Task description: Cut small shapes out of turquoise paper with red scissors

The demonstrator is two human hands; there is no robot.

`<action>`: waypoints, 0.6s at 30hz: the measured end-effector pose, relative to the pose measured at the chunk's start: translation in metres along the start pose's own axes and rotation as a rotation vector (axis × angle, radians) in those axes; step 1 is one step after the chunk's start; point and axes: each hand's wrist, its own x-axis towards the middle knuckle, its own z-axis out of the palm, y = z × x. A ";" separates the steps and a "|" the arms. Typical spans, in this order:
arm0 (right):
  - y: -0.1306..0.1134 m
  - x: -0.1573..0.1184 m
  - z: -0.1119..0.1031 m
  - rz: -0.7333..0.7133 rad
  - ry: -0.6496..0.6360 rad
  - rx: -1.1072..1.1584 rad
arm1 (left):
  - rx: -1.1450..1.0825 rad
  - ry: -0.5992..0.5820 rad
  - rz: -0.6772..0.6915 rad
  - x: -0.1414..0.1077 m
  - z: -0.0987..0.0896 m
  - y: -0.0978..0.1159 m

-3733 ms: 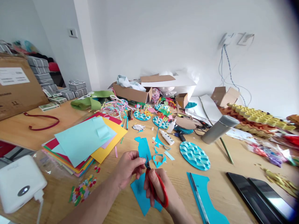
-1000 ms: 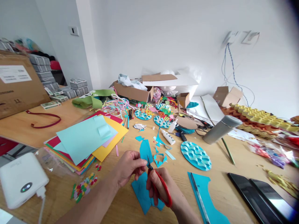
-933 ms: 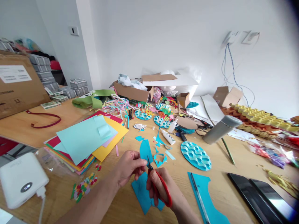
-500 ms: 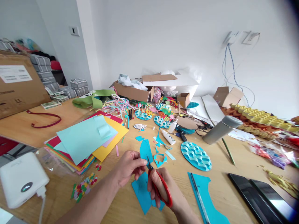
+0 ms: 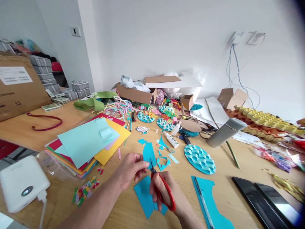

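My left hand [image 5: 133,167] pinches the lower edge of a small piece of blue paper [image 5: 148,152] and holds it up over the table. In my right hand [image 5: 164,187] is a pair of red-handled scissors [image 5: 170,197], fingers wrapped round the handles. Their dark blades meet the paper right beside my left fingertips. Under my hands lie larger blue paper pieces [image 5: 144,194], partly hidden by my right hand. Blue offcuts [image 5: 163,163] are scattered just beyond. A blue oval with pale wavy strips [image 5: 199,159] lies to the right.
Coloured paper sheets [image 5: 83,143] are stacked at left, near a white power bank [image 5: 22,184]. On the right are a pen [image 5: 202,197] on blue paper, a grey flask [image 5: 226,133] and two phones [image 5: 257,200]. Glue bottles [image 5: 172,140] and cardboard boxes [image 5: 135,92] stand farther back.
Almost nothing differs. Both hands, the blue paper and the scissors have shifted only very slightly.
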 end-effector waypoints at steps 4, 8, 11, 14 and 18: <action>0.000 -0.001 0.000 -0.017 -0.011 0.017 | 0.011 -0.003 -0.020 -0.001 0.000 0.001; 0.001 -0.001 0.001 -0.026 -0.010 0.040 | 0.014 0.001 -0.035 -0.002 0.001 0.003; 0.001 -0.001 0.001 -0.023 -0.014 0.043 | 0.013 0.003 -0.041 -0.002 0.001 0.004; 0.001 -0.001 0.001 -0.018 -0.013 0.032 | 0.009 0.001 -0.041 -0.002 0.001 0.003; 0.001 0.000 0.002 0.007 -0.001 0.029 | 0.001 0.005 -0.043 -0.002 0.001 0.004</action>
